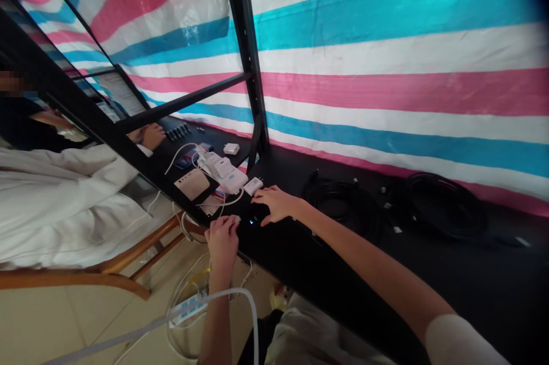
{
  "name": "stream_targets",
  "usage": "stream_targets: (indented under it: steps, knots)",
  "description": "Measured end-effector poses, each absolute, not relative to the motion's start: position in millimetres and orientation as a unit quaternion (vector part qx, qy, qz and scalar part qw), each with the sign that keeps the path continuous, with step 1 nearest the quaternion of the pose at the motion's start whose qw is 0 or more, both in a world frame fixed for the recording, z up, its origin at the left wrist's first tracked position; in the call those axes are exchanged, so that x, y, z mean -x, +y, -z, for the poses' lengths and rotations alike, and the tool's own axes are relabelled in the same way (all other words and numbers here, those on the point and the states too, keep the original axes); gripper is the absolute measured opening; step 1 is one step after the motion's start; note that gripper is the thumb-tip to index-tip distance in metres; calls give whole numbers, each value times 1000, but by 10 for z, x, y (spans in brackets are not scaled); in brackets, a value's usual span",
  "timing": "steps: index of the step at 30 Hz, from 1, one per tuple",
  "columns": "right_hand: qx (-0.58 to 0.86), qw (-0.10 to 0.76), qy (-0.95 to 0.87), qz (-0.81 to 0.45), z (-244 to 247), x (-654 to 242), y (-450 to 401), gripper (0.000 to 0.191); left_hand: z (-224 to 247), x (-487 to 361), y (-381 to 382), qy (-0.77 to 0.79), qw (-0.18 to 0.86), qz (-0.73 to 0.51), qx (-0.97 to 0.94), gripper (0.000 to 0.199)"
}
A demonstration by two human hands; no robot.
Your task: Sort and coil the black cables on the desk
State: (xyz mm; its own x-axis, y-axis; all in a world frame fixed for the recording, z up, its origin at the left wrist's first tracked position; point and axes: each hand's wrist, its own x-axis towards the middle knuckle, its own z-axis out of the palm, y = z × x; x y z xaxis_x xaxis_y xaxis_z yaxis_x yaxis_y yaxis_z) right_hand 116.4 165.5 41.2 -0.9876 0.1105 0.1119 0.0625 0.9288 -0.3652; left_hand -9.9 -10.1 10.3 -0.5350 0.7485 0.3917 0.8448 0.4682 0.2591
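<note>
While the left hand (223, 232) pinches a small pale piece (237, 219), the right hand (277, 205) spreads its fingers around a dark, lit device (253, 220) on the black table (287, 259); grip there cannot be confirmed.

The sheeting (386, 90) is striped pink, blue and white, the tabletop (283, 256) black.

Two black cable coils (369, 216) (467, 217), two power strips (235, 181) (187, 310), two loose white chargers (253, 186) (231, 149) and one small lit display (251, 222) are visible.
</note>
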Motion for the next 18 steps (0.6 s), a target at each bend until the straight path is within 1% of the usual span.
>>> stream_targets:
  steps: [11, 15, 18]
  knots:
    - [39, 94, -976, -193, -333, -1239, 1621, 69, 53, 150, -49, -816, 120, 269, 497, 22]
    - [44, 85, -979, -178, -362, -1243, 1585, 73, -41, 60, -91, -818, 115, 273, 493, 22]
    - [39, 82, -981, -172, -382, -1227, 1559, 76, -166, -117, -168, -833, 117, 291, 456, 31]
